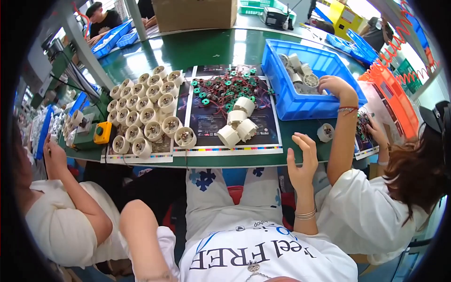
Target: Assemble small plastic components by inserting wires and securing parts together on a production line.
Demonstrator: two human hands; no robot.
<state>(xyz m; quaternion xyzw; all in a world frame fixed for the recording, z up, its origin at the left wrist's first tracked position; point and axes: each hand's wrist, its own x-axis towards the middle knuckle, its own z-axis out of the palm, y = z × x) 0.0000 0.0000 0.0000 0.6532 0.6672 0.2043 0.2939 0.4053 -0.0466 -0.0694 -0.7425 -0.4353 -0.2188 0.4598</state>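
My right hand (pixel 304 162) is raised just off the table's front edge, fingers apart and nothing in it. My left arm bends at the lower left, and its hand is out of view. In front of me, several empty-looking white plastic cups (pixel 237 123) lie together on a dark printed sheet (pixel 206 127). Behind them is a tangled pile of small green round circuit boards (pixel 230 89) with red and black wires. To the left, rows of white cups with metal parts inside (pixel 141 105) stand upright. One such cup (pixel 186 137) sits at the near right corner of those rows.
A blue plastic bin (pixel 300 101) with white parts stands at the right; a co-worker's hand (pixel 336 87) reaches into it. One lone cup (pixel 325 132) sits below the bin. A yellow button box (pixel 102 133) is at left, beside another co-worker. A cardboard box (pixel 195 14) stands behind.
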